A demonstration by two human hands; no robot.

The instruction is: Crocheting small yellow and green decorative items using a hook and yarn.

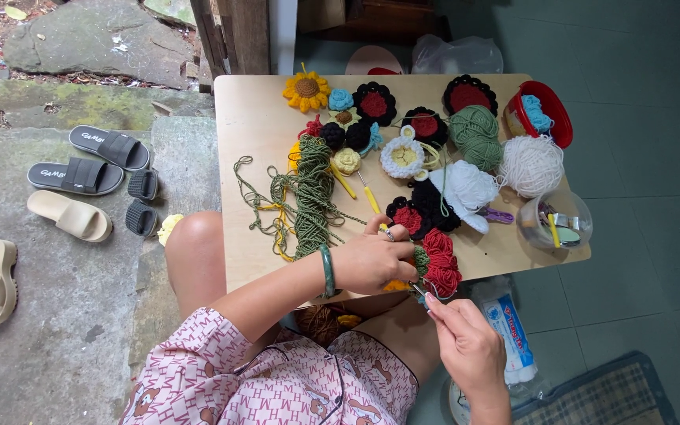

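My left hand (373, 260), with a green bangle on its wrist, is closed around a crocheted piece at the table's near edge. The piece is a red ruffled flower (441, 266) with orange and green parts that my fingers partly hide. My right hand (466, 340) is just below it, off the table edge, pinching a small thin metal tool (419, 291) whose tip touches the piece. I cannot tell what kind of tool it is. A yellow-handled crochet hook (371, 198) lies on the wooden table (249, 126) just above my left hand.
The table holds a bundle of green cord (312, 197), a crocheted sunflower (306, 90), several crocheted flowers, a green yarn ball (475, 135), a white yarn ball (530, 165), a red bowl (554, 110) and a clear cup of tools (554, 222). Sandals (80, 177) lie on the stone floor at left.
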